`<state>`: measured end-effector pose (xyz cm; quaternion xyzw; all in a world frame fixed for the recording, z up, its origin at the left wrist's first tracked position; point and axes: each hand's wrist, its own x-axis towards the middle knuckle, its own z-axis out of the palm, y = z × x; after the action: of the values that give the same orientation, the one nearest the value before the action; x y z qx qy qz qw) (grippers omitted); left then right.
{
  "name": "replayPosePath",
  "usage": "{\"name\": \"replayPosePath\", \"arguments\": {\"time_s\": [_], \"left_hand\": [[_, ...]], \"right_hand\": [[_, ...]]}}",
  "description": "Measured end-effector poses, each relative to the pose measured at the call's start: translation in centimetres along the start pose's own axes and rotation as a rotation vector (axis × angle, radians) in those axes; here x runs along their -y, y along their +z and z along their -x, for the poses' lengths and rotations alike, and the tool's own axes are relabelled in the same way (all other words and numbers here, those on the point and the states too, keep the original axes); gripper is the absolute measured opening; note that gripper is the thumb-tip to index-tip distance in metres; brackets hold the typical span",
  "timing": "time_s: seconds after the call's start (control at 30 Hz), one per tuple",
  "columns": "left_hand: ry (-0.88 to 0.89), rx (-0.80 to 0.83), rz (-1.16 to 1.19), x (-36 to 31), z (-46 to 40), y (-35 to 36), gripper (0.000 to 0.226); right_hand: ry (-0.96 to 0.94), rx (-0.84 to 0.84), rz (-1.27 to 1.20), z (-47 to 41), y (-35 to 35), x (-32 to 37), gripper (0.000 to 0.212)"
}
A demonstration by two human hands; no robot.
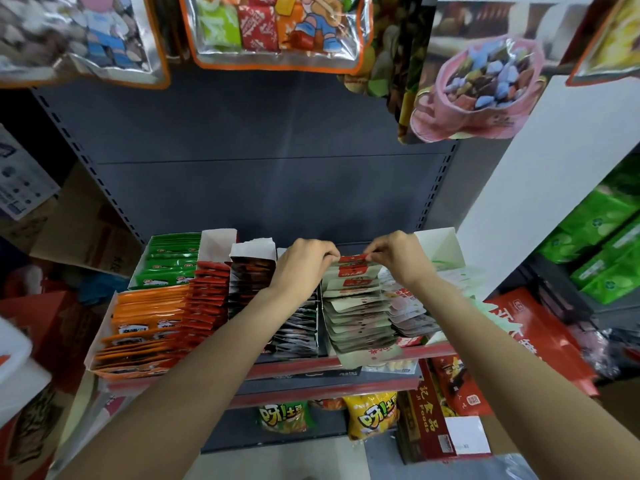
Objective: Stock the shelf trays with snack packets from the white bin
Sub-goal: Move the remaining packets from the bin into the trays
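The white bin [14, 355] is cut off at the left edge. Both forearms reach far; the left hand [304, 259] and right hand [394, 254] pinch a red-topped pale snack packet [352, 260] at the far end of its cardboard tray row [360, 317], with orange packets [149, 320] to the left.

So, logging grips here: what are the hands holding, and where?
Both hands, left and right, pinch a red-and-white snack packet by its top corners.
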<state>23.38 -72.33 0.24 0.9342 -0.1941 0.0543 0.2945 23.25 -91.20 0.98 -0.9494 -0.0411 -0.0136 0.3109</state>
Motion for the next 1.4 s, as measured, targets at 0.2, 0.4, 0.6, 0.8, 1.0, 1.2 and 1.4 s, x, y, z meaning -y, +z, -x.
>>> {"name": "replayPosePath", "arguments": {"time_s": [0.2,0.4,0.6,0.8,1.0,1.2,1.4], "left_hand": [[-0.079,0.038,0.027,-0.2,0.0,-1.9,0.016],[-0.177,-0.109,0.255,3.2,3.5,-6.4,0.017],[-0.31,-0.344,0.168,9.9,11.2,-14.0,0.014],[-0.573,-0.432,0.039,20.1,21.2,-21.8,0.018],[-0.801,-0.237,-0.098,32.7,30.9,-27.2,0.036],[-0.655,0.178,-0.234,40.8,36.4,-29.3,0.069],[-0.642,0.414,-0.316,44.1,38.1,-29.1,0.114]], "right_hand": [[-0.072,0.033,0.104,0.4,0.0,2.8,0.022],[-0.267,-0.013,-0.047,1.2,3.3,9.5,0.027],[-0.388,0.059,-0.059,1.1,10.1,18.8,0.023],[-0.527,0.174,-0.056,2.6,20.2,31.5,0.026],[-0.512,0.46,0.046,4.1,32.6,41.9,0.044],[-0.197,0.715,0.262,4.4,40.7,46.4,0.057],[0.071,0.705,0.393,4.4,44.3,47.6,0.081]]}}
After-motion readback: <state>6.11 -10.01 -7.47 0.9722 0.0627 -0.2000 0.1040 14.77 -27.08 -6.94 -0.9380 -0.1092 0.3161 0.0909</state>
